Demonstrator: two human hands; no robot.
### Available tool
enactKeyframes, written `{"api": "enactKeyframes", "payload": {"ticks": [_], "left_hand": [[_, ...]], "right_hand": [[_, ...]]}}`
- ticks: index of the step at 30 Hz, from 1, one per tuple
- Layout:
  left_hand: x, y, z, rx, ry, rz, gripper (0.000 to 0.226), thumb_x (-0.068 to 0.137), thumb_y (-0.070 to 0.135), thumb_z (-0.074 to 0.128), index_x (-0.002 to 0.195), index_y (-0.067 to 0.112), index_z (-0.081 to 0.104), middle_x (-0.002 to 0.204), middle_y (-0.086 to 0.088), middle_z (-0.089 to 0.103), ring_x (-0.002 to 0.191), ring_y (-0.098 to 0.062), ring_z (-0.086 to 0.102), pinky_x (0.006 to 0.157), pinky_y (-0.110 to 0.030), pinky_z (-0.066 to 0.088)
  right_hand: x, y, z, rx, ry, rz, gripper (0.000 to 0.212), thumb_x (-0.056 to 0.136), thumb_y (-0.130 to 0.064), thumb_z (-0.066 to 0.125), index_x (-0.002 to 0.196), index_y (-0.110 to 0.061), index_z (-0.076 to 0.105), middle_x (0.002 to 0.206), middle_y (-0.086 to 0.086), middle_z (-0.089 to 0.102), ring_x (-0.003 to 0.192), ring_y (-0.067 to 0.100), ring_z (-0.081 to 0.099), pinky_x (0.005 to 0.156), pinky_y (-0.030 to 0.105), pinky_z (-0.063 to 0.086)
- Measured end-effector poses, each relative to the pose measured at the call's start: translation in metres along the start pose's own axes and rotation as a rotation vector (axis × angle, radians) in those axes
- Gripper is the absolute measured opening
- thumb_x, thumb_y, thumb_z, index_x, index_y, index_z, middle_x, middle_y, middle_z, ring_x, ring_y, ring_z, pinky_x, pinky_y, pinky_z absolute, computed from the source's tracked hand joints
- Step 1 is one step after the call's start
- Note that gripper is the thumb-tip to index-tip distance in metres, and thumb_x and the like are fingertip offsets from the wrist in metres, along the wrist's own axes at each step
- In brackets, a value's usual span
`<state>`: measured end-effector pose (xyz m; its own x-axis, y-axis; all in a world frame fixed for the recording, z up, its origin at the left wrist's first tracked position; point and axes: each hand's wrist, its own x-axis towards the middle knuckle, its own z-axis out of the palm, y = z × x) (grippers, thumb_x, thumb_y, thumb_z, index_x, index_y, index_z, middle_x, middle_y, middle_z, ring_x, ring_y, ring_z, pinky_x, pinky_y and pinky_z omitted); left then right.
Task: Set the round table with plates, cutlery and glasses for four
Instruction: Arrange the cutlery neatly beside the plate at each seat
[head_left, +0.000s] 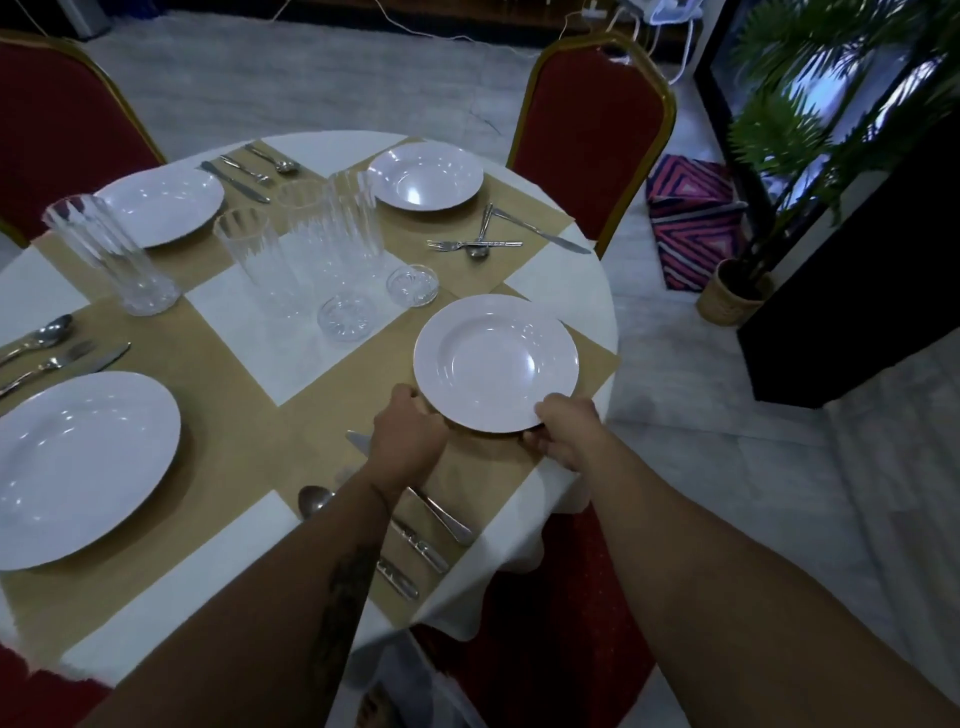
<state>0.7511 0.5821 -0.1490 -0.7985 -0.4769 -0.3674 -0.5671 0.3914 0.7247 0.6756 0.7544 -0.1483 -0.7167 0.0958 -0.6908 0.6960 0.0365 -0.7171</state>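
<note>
Placing the fourth plate (496, 361) is the step in hand; both hands grasp it at its near rim, the left hand (410, 426) curled round the rim's left side and the right hand (563, 434) pinching its right side; the plate lies over the tan mat (483, 462) at the near right edge of the round surface (550, 275), though whether it rests flat or hangs just above the mat cannot be told; a near cutlery set (447, 519) lies just left of it, partly under the left forearm; three other plates are down, the near-left plate (78, 467), the far-left plate (161, 205) and the far plate (426, 175), each with cutlery beside it; the far-right cutlery (478, 244) lies crossed and untidy; the glasses (311, 249) stand bunched near the middle, except one tall glass (111, 254) close to the far-left plate; by my judgement the plates are nearly finished and the glasses are what remains; the next move calls for seating this plate square on its mat beside its cutlery, letting go, then carrying a glass from the middle to each place and straightening the crossed pieces
</note>
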Motion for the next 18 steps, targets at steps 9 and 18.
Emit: {"api": "enactKeyframes", "payload": {"ticks": [9, 18], "left_hand": [[0.012, 0.006, 0.003, 0.044, 0.025, -0.194, 0.056, 0.079, 0.012, 0.063, 0.129, 0.002, 0.038, 0.128, -0.023, 0.055, 0.117, -0.041, 0.053, 0.098, -0.041, 0.045], [-0.008, 0.005, -0.006, 0.116, -0.061, -0.158, 0.051, 0.078, 0.012, 0.061, 0.126, 0.006, 0.047, 0.122, -0.017, 0.061, 0.118, -0.037, 0.055, 0.097, -0.035, 0.043]], "right_hand": [[-0.005, 0.039, -0.003, -0.068, -0.069, 0.006, 0.042, 0.074, 0.001, 0.037, 0.106, -0.01, 0.063, 0.083, 0.016, 0.069, 0.051, 0.024, 0.058, 0.055, 0.033, 0.051], [-0.012, 0.035, -0.033, -0.268, 0.089, -0.172, 0.026, 0.075, -0.005, 0.046, 0.093, -0.009, 0.064, 0.092, 0.015, 0.07, 0.071, 0.027, 0.068, 0.054, 0.029, 0.054]]}}
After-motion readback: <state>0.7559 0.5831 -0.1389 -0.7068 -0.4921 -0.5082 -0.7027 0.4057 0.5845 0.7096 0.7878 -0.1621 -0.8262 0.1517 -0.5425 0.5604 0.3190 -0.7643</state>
